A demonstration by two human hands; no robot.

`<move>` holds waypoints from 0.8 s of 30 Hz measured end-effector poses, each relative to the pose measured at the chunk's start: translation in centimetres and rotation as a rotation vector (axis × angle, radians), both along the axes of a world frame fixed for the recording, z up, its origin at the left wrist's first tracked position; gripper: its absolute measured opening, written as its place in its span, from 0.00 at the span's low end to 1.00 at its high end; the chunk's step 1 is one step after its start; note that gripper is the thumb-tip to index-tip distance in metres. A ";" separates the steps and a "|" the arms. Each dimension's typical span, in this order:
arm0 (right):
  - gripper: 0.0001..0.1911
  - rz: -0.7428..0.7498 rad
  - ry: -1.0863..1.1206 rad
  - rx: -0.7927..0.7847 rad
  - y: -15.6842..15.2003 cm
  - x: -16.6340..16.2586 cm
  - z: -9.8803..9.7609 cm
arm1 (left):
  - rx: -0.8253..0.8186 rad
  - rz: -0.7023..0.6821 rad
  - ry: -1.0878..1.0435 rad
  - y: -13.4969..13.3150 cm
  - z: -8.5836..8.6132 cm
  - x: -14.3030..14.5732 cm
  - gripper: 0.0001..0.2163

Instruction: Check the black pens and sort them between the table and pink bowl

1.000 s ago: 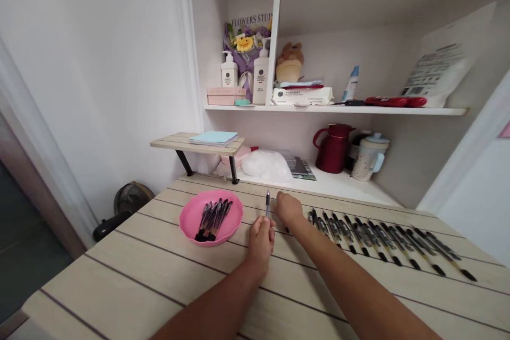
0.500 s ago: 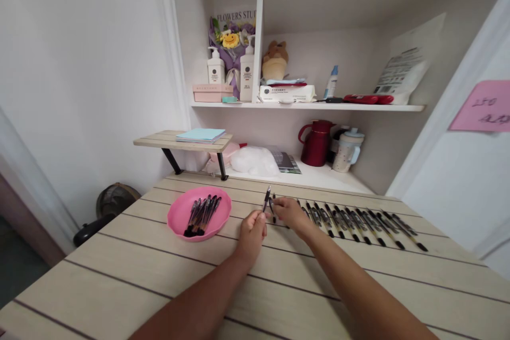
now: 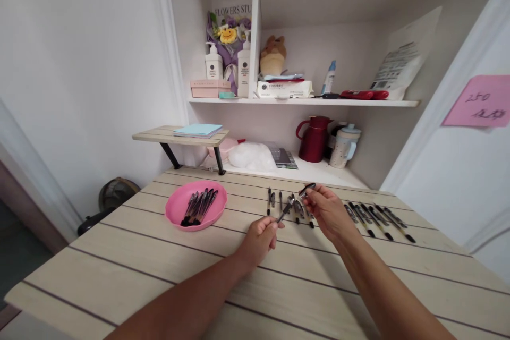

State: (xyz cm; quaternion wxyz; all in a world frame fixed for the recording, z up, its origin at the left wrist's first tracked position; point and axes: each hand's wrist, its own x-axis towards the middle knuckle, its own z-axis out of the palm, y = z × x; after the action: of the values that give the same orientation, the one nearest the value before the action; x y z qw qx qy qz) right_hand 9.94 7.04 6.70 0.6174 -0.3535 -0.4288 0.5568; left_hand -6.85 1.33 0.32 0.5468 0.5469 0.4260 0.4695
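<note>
My left hand (image 3: 260,235) is closed on a black pen (image 3: 285,211), which points up and to the right. My right hand (image 3: 327,210) pinches a pen cap (image 3: 306,189) just beyond the pen's tip. Whether cap and tip touch, I cannot tell. Behind both hands a row of several black pens (image 3: 360,213) lies on the wooden table (image 3: 159,271), partly hidden by my right hand. A pink bowl (image 3: 178,205) with several more pens stands to the left.
At the table's back left stands a small wooden riser (image 3: 159,137) with a blue notebook (image 3: 198,129). Behind it a shelf unit holds a red jug (image 3: 314,138), a white mug (image 3: 343,145), bottles and a plush toy. A pink note (image 3: 478,101) hangs at right.
My hands have lifted from the table toward me. The pen has tilted from upright to slanting right, and my right hand now holds the cap off its tip. The view has shifted slightly.
</note>
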 end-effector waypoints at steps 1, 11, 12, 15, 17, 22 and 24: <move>0.12 -0.013 -0.006 0.011 -0.1 -0.2 0.1 | 0.000 -0.003 0.005 0.0 0.0 -0.1 0.19; 0.16 0.027 -0.187 0.072 0.0 -0.3 -0.5 | 0.037 -0.019 0.037 0.1 -0.4 -0.3 0.19; 0.16 0.042 -0.205 0.072 -0.1 -0.3 -0.5 | 0.040 -0.015 0.041 0.1 -0.4 -0.3 0.19; 0.15 0.093 -0.263 0.077 -0.3 -0.7 -0.7 | 0.049 -0.008 0.047 0.2 -0.4 -0.3 0.18; 0.14 0.128 -0.301 0.082 -0.6 -0.9 -0.8 | 0.054 -0.008 0.048 0.2 -0.4 -0.4 0.18; 0.13 0.222 -0.359 0.087 -1.1 -1.4 -1.1 | 0.047 0.001 0.036 0.4 -0.6 -0.4 0.18; 0.14 0.260 -0.375 0.087 -1.2 -1.3 -1.0 | 0.043 0.003 0.029 0.5 -0.7 -0.3 0.18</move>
State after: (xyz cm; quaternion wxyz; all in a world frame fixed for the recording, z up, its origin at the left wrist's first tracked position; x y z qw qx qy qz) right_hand 8.59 5.87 5.71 0.4647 -0.3654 -0.6015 0.5374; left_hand -7.19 1.80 -0.40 0.5279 0.5646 0.4244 0.4716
